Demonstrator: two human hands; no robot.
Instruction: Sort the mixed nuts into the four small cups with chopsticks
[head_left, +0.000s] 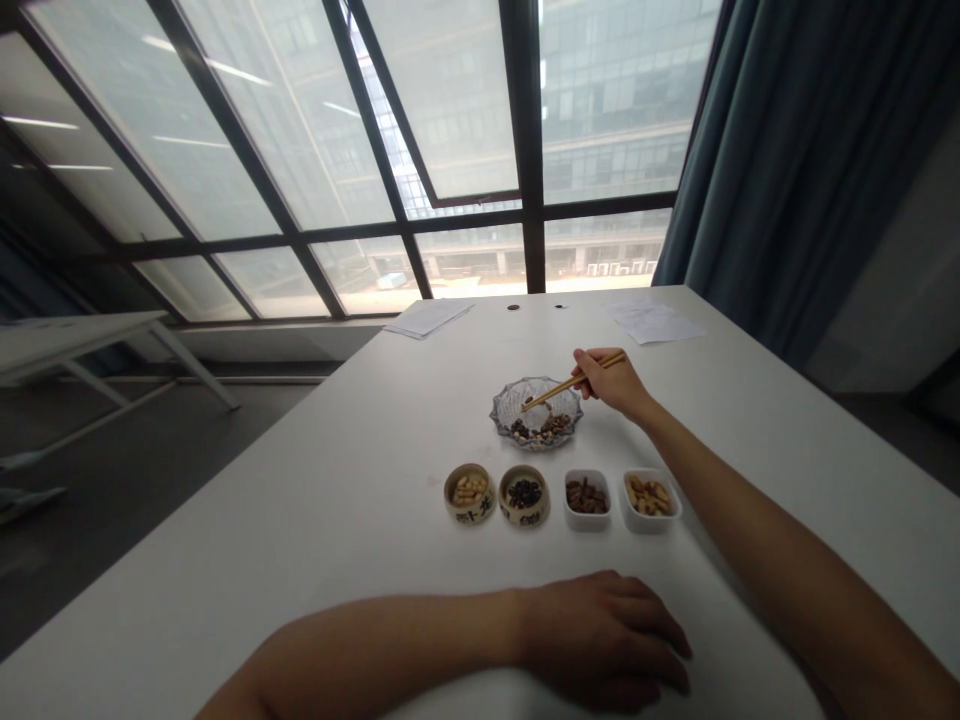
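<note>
Head camera, looking down the length of a white table (pixel 322 500) toward a tall window (pixel 450 130). Right hand (pixel 613 385) hangs just beside the right rim of a cut-glass dish (pixel 504 410), holding a pair of wooden chopsticks (pixel 574 382). Its fingers (pixel 600 363) are closed around the sticks, clenched in a firm pinch. Chopstick tips reach in over the dish's clear middle, close to a small heap of mixed nuts and beans (pixel 538 430) on its near side. Whether the tips hold a piece is too small to tell.

Left hand (pixel 604 640) lies flat on the table near the edge, holding nothing, fingers (pixel 667 660) released and loosely curved.

Row of four small containers just in front of the glass dish, left to right: a round ceramic bowl of peanuts (pixel 469 492), a matching bowl of dark beans (pixel 523 494), a white square dish of brown pieces (pixel 586 497), a white square dish of pale nuts (pixel 649 498).

Handling note: small, smooth pieces likely call for tips brought level and closed slowly, with the lower stick steady and the upper one doing the work. Low, short wrist movements should reduce slips around the glass rim.
</note>
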